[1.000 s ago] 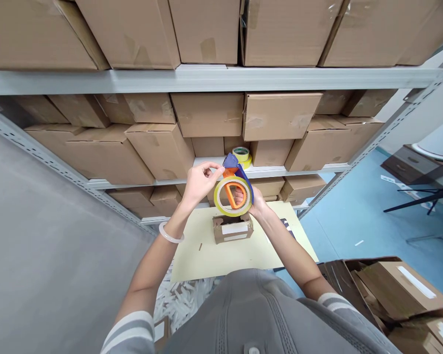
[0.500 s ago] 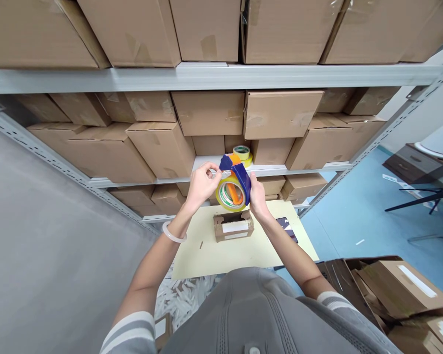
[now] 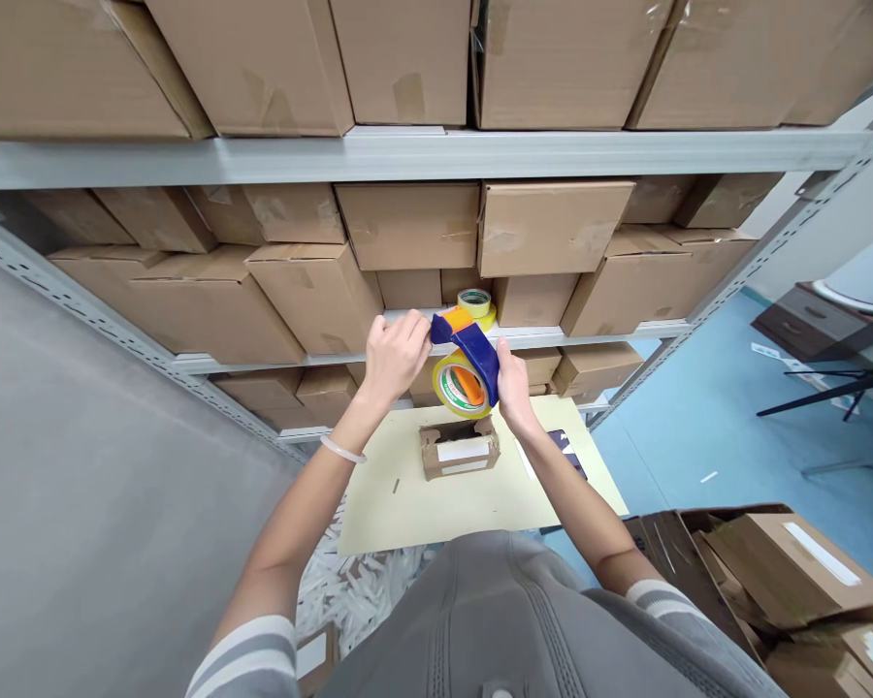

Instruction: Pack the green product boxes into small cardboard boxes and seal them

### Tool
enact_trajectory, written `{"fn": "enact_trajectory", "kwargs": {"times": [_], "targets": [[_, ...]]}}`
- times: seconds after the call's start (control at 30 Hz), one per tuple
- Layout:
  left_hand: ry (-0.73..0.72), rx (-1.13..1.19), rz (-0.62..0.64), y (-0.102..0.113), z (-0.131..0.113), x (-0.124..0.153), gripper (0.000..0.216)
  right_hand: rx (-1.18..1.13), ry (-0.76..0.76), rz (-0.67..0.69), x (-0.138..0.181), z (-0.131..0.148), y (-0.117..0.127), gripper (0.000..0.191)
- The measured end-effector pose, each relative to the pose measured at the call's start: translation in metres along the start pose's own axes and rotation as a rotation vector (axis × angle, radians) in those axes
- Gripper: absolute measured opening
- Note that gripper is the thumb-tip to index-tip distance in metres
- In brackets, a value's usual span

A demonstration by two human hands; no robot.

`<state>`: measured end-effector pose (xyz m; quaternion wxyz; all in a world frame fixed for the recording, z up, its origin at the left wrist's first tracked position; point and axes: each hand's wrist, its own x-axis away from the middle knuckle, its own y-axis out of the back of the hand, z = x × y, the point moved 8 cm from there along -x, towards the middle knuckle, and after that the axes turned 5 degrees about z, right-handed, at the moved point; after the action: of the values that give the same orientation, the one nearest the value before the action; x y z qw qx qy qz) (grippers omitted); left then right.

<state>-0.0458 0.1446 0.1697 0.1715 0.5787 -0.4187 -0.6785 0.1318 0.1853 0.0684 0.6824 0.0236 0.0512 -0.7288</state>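
Observation:
I hold a blue and orange tape dispenser point(image 3: 468, 361) with a yellowish tape roll in front of me, above a low cream table point(image 3: 407, 504). My right hand point(image 3: 510, 385) is closed round its right side. My left hand point(image 3: 395, 355) is closed at the dispenser's upper left tip, fingers pinched at the tape end. Below the dispenser, a small cardboard box point(image 3: 459, 452) with white labels sits on the table.
Metal shelving point(image 3: 407, 153) packed with cardboard boxes fills the view ahead. A spare tape roll point(image 3: 478, 303) lies on the shelf behind the dispenser. Open cartons point(image 3: 771, 572) stand at lower right, white packing bits point(image 3: 356, 591) at the table's near edge, a dark phone-like object point(image 3: 568, 453) at its right.
The dispenser has tilted and risen a little, its roll now turned away. My left hand has closed more tightly at the dispenser's tip.

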Motion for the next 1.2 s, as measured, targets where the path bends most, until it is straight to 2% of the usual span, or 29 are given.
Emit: {"fn": "enact_trajectory", "kwargs": {"times": [0.13,0.3,0.43,0.53,0.67,0.83,0.93,1.2], "targets": [[0.135,0.321,0.074,-0.01,0.017,0.003,0.027,0.097,0.087,-0.037,-0.002,0.01,0.009,0.06],[0.369,1.094,0.376,-0.056,0.022,0.017,0.041,0.223,0.184,-0.05,0.005,0.028,0.01,0.059],[0.597,1.589,0.456,-0.08,0.02,0.029,0.029,0.266,0.26,-0.028,0.013,0.04,0.006,0.058],[0.72,1.792,0.562,-0.087,0.018,0.038,0.022,0.3,0.312,-0.014,0.016,0.046,0.005,0.058],[0.755,1.927,0.738,-0.083,0.014,0.046,0.018,0.333,0.394,0.032,0.018,0.053,0.006,0.055],[0.762,1.963,0.84,-0.077,0.015,0.048,0.024,0.372,0.458,0.079,0.017,0.056,0.005,0.053],[0.782,1.918,0.834,-0.081,0.017,0.049,0.025,0.366,0.44,0.088,0.014,0.052,0.004,0.055],[0.743,1.828,0.716,-0.092,0.024,0.045,0.021,0.375,0.405,0.112,0.002,0.045,0.002,0.056]]}}
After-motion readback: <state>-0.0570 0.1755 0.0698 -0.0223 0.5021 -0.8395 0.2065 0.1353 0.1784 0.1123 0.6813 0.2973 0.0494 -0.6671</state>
